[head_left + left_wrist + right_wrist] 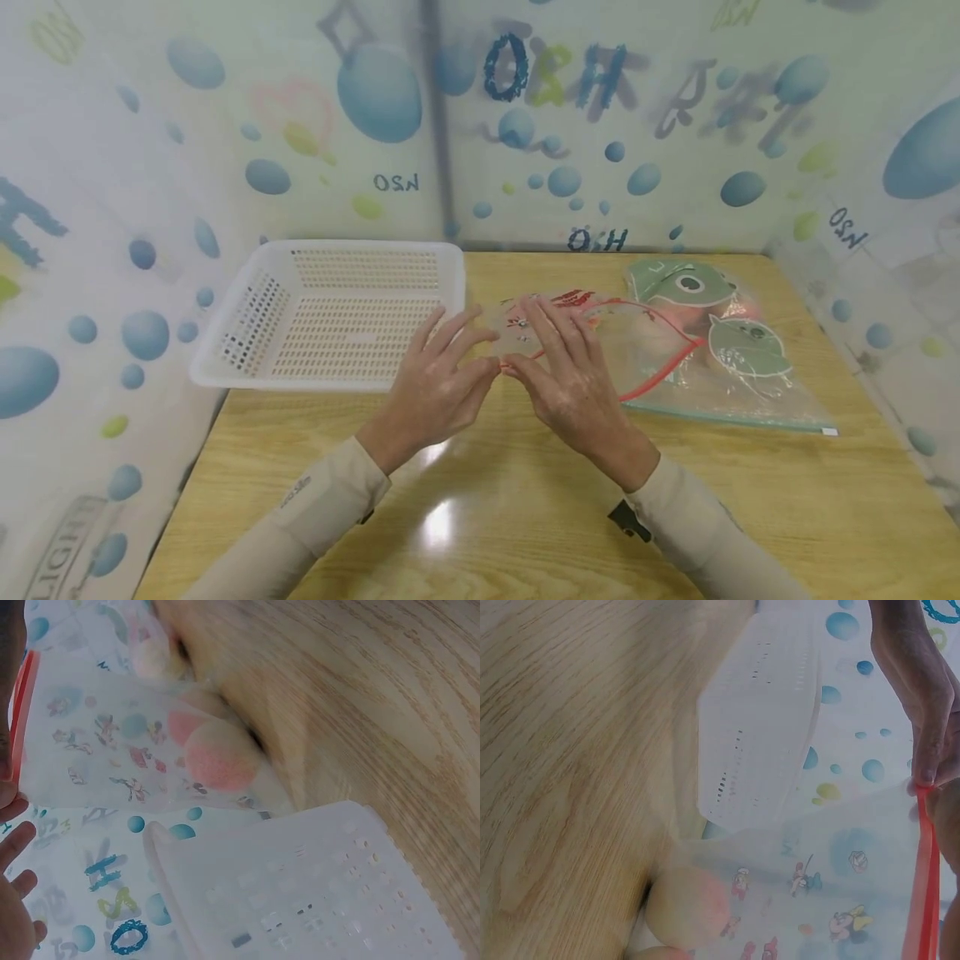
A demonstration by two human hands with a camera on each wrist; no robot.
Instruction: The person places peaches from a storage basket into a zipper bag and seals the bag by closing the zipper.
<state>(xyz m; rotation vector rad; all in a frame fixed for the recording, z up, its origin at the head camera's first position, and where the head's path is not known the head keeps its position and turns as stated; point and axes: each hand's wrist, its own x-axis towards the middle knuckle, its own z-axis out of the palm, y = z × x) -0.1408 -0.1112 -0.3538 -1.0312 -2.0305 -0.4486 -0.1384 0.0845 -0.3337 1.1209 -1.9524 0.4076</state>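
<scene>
A clear zip bag [832, 877] printed with small cartoon figures has a red zip edge [660, 375]. My left hand [438, 387] pinches one end of that edge between thumb and forefinger, its other fingers spread. Right beside it, my right hand [573, 383] pinches the same strip, its longer fingers reaching over the bag. Round pink-and-yellow fruit [221, 756] shows through the film at the bag's lower part in the left wrist view. In the right wrist view similar fruit [686, 907] appears low down. The hands hide part of the bag in the head view.
A white perforated plastic basket [365, 268] stands to the left, close to my left hand. On the right lies another clear bag [750, 408] with a green zip and green printed shapes, pinkish round things inside. Printed panels [495, 192] border the wooden table [510, 533].
</scene>
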